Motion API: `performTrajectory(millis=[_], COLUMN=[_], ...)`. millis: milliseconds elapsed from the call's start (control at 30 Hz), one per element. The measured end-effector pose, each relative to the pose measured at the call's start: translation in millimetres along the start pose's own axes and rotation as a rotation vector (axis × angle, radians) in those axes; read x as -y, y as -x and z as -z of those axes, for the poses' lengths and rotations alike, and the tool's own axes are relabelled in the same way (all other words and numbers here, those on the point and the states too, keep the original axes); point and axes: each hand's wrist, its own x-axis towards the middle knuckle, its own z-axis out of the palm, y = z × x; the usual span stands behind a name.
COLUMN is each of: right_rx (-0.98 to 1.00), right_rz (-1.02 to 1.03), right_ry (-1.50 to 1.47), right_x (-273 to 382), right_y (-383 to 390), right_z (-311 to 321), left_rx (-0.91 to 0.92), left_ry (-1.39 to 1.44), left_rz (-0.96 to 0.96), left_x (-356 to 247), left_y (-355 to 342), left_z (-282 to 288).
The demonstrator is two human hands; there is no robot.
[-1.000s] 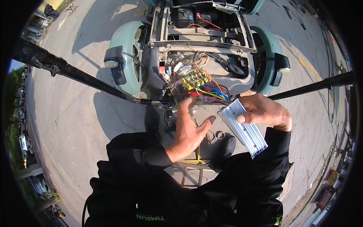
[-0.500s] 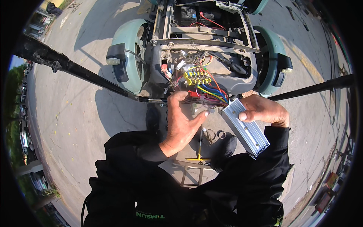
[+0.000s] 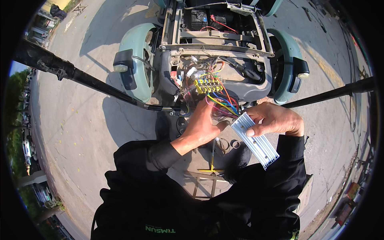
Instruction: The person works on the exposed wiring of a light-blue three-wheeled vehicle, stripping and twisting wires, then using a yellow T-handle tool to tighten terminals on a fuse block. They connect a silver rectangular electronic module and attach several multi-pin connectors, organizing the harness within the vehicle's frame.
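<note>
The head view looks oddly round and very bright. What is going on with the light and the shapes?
Head view: hard sunlight, so the vehicle casts a sharp dark shadow on the pavement; the finned metal box in the right hand shines pale; the fisheye lens bends the black poles and leaves black corners; the middle is sharp, the rim smeared.

Single head cam, worn on person's head, wide fisheye, looks steeply down and fwd. Pic upright, not mirrored; black rim all round, straight edges bow near it. Own black sleeves enter from bottom edge; left hand [image 3: 202,125] and right hand [image 3: 276,120] sit near centre, close to lens. Open vehicle frame [image 3: 218,44] fills top centre, just beyond hands; concrete ground [image 3: 80,124] spreads wide to the sides.
</note>
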Motion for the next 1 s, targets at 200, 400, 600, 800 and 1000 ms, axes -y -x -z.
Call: performTrajectory(millis=[200,400,600,800,1000], right_rx=[-0.005,-0.204,-0.606,-0.864,-0.906], right_rz=[-0.08,-0.028,-0.048,0.202,0.191], right_ry=[0.066,0.315,0.752,0.966,1.134], right_x=[9,21,30,16,6], right_y=[-1,5,9,-35,-45], right_z=[-2,-2,-10,-13,-5], left_rx=[0.243,0.088,0.36,0.256,0.084], left_ry=[0.172,0.26,0.277,0.372,0.522], left_rz=[0.043,-0.007,0.332,0.114,0.092], left_x=[0,-2,-13,-16,-3], left_y=[-12,-8,2,-2,-19], left_z=[-6,-17,-15,-21,-56])
